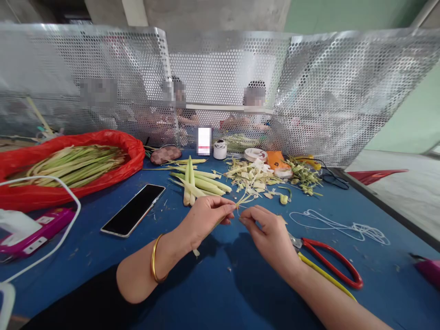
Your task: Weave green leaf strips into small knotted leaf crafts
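Observation:
Over the middle of the blue table, my left hand (pixel 208 217) pinches a small bundle of thin pale-yellow plant strips (pixel 245 199), its tips fanning out beyond my thumb. A bit of orange shows on the bundle beside the fingertips. Close by on the right, my right hand (pixel 268 231) is closed in a pinch on what looks like a thin pale thread (pixel 242 207). Beyond my left hand lies a pile of pale-green pointed leaf stalks (pixel 206 182). Red-and-yellow-handled pliers (pixel 338 256) lie beside my right wrist, partly hidden by it.
A red plastic bag (pixel 134 153) of long green stalks (pixel 82 162) stands at left, near a black-screened phone (pixel 134 211) and a purple power strip (pixel 57 222). Trimmed scraps (pixel 250 176) lie ahead. Loose white cord (pixel 343 224) is at right. Behind a perforated metal screen (pixel 220 64) sit people.

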The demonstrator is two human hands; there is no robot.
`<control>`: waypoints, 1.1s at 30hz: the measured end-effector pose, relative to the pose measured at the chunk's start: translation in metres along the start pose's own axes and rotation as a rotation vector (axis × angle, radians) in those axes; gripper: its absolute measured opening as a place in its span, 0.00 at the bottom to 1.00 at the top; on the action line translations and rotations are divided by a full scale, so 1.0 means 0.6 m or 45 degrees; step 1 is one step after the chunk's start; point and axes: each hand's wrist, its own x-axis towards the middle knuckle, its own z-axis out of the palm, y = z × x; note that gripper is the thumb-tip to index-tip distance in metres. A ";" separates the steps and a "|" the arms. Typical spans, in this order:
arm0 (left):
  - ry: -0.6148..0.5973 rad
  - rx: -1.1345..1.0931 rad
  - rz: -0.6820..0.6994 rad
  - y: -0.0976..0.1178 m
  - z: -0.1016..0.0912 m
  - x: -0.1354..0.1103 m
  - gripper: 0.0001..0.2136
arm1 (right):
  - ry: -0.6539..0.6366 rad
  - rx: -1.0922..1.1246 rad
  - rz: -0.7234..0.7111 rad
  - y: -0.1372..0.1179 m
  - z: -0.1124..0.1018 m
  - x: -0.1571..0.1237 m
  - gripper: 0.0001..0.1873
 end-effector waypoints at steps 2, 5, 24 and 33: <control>-0.030 -0.122 -0.063 0.001 0.001 -0.001 0.06 | 0.023 -0.022 0.014 0.002 -0.001 0.001 0.10; -0.070 -0.237 -0.130 0.002 0.002 -0.004 0.06 | 0.038 -0.025 0.033 0.006 -0.001 0.001 0.10; 0.063 0.486 0.220 -0.002 -0.006 -0.002 0.03 | 0.024 -0.343 -0.269 -0.018 -0.008 -0.013 0.13; -0.312 1.102 0.467 0.014 -0.004 -0.022 0.05 | -0.023 -0.391 -0.384 -0.019 -0.030 -0.001 0.15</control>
